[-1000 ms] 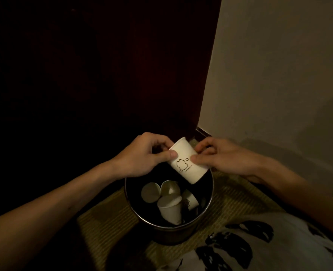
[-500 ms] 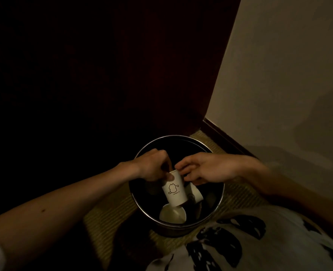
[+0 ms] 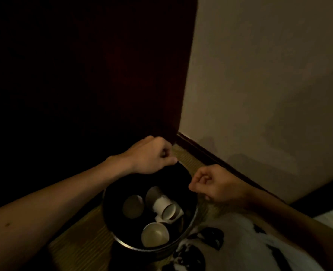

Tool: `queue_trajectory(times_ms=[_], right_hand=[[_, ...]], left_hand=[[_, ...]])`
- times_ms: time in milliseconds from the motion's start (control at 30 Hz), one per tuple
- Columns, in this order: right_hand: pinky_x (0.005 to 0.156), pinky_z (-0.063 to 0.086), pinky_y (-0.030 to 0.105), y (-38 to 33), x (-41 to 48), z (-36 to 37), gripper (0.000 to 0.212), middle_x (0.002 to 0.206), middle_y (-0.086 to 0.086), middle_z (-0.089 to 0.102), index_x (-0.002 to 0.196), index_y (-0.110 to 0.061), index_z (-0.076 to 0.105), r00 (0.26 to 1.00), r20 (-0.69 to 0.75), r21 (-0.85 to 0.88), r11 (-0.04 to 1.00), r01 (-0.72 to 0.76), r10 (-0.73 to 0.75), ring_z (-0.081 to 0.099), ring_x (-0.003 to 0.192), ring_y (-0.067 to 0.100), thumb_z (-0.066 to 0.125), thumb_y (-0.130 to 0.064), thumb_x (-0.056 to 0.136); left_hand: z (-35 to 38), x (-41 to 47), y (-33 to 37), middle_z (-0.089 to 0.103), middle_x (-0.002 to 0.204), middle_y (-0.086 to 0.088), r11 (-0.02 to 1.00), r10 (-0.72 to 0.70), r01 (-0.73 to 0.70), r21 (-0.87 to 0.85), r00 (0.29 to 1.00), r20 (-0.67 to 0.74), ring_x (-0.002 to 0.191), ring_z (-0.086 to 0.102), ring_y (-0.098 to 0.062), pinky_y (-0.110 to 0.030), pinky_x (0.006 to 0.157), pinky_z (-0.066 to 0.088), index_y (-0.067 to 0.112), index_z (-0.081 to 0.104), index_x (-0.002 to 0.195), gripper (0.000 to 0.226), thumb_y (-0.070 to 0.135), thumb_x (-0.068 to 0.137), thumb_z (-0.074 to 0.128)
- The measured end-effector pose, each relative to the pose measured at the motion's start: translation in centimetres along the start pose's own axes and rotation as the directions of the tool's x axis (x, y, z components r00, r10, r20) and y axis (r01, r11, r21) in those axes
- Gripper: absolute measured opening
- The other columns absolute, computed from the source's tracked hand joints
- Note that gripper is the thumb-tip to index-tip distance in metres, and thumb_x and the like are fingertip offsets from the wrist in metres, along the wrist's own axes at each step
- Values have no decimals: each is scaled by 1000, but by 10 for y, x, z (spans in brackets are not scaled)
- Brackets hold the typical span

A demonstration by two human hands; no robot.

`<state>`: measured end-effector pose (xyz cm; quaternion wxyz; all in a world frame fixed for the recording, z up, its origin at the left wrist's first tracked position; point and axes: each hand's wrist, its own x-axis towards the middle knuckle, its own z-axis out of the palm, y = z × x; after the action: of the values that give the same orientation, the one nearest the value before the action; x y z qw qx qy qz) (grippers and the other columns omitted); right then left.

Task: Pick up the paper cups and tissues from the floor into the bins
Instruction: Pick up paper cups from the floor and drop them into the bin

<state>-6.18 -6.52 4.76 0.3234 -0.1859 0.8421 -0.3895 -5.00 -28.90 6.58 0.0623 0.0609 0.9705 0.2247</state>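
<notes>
A round metal bin (image 3: 189, 227) stands on the woven floor mat below me. Several white paper cups (image 3: 164, 208) lie in it, one on its side in the middle and another (image 3: 155, 234) mouth up near the front rim. My left hand (image 3: 152, 156) hovers over the bin's far left rim with its fingers curled and nothing in them. Over the right rim, my right hand (image 3: 216, 183) is curled into a loose fist, also empty. No tissues are visible.
A dark wooden panel (image 3: 83, 75) fills the left, and a pale wall (image 3: 269, 85) with a dark skirting board (image 3: 210, 153) runs along the right. My white shirt with black print (image 3: 230, 247) shows at the bottom. The room is dim.
Both hands held a printed paper cup over the bin, lowered it in, and have let go. They have pulled apart to the bin's rim, and the cup lies among the others.
</notes>
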Motion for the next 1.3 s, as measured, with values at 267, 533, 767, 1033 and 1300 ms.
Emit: queue_trajectory(times_ms=[267, 533, 767, 1033, 1300], right_hand=[[53, 43, 23, 6, -110, -140, 27, 54, -12, 57, 69, -22, 61, 986, -135, -240, 962, -127, 96, 51, 51, 2, 65, -40, 88], [55, 47, 17, 192, -222, -158, 18, 83, 2, 70, 95, -16, 68, 829, -391, 58, 910, -410, 399, 62, 66, 7, 61, -33, 92], [74, 49, 19, 343, -246, -89, 24, 107, -1, 66, 112, -20, 61, 630, -517, 150, 786, -600, 580, 60, 85, 4, 64, -32, 91], [70, 51, 36, 416, -251, -51, 50, 113, 5, 60, 130, -22, 39, 449, -767, 40, 733, -679, 459, 58, 92, 18, 59, -45, 91], [66, 40, 28, 441, -255, -30, 48, 107, 7, 64, 132, -20, 39, 420, -777, 112, 759, -642, 469, 53, 83, 11, 59, -39, 93]], left_hand=[[-11, 41, 154, 55, 54, 18, 905, 424, -425, -32, 905, -30, 49, 51, -4, -22, 43, 29, 22, 55, 64, 38, 50, 88, 65], [159, 107, 285, 56, 70, 15, 754, 637, -652, -78, 698, 328, 68, 55, -3, -24, 54, 37, 28, 62, 79, 20, 45, 90, 63], [305, 120, 309, 48, 110, 10, 747, 562, -659, -81, 562, 607, 100, 53, -14, -37, 83, 48, 35, 56, 118, 28, 46, 92, 58], [404, 129, 314, 18, 153, 6, 823, 451, -562, -84, 555, 699, 133, 41, -23, -37, 99, 41, 49, 31, 145, 56, 49, 95, 55], [453, 112, 308, 47, 119, 5, 766, 581, -618, -175, 551, 599, 105, 48, -9, -27, 85, 40, 26, 62, 123, 34, 40, 93, 62]])
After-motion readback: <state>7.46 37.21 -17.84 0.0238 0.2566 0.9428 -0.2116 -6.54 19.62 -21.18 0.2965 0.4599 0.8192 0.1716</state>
